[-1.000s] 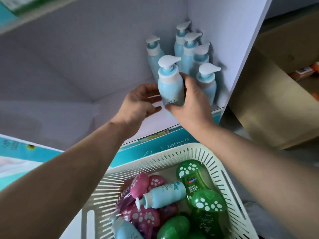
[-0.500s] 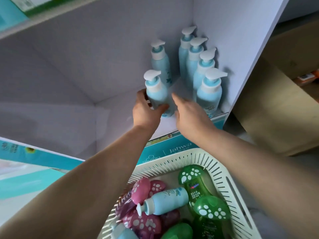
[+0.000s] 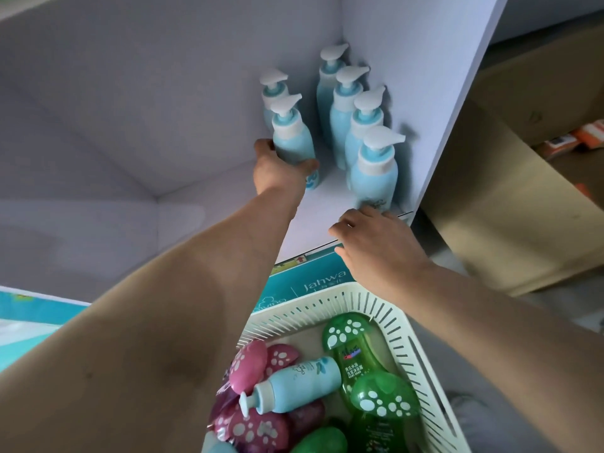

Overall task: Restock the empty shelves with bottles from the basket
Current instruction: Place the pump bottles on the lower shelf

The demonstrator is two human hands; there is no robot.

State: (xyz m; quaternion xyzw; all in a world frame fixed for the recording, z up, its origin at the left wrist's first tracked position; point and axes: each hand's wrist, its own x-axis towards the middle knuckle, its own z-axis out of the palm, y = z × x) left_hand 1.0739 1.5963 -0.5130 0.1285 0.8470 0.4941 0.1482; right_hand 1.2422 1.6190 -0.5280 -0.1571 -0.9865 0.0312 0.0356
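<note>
Head: left hand (image 3: 277,173) grips bottle (image 3: 292,138), right hand (image 3: 376,243) apart

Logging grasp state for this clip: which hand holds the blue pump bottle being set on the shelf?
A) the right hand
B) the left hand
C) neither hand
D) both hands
B: the left hand is wrapped around the blue pump bottle standing on the shelf, while the right hand is at the shelf's front edge, holding nothing.
</note>
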